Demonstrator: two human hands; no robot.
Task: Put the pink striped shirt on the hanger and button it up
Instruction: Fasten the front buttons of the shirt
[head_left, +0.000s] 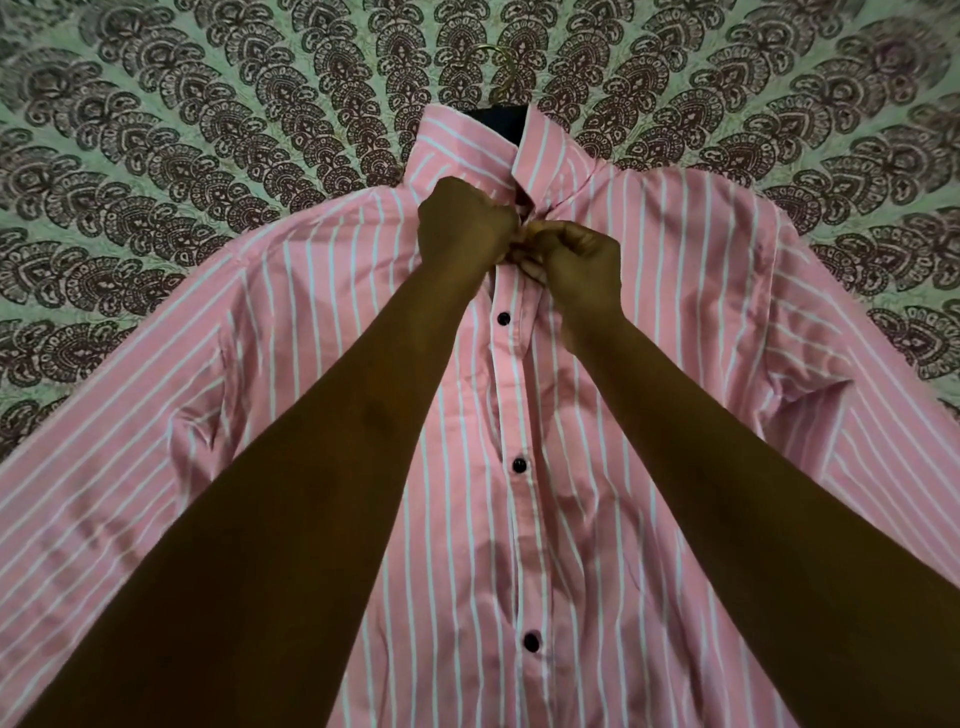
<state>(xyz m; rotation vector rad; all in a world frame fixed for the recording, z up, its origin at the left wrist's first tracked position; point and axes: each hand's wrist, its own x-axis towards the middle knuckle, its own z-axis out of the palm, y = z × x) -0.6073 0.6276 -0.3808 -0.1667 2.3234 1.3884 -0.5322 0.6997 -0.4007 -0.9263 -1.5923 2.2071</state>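
The pink striped shirt (649, 291) lies spread flat, front up, with its sleeves out to both sides. A dark hanger (494, 120) shows inside the collar, and its metal hook (496, 67) points away from me. My left hand (465, 221) and my right hand (576, 257) meet just below the collar, both pinching the shirt's front edges at the top of the placket. What lies between the fingertips is hidden. Three dark buttons (518, 465) sit fastened down the placket below my hands.
The shirt rests on a pale green bedspread (208, 130) with a dark paisley pattern, which fills the view around it. My forearms cross over the shirt's chest.
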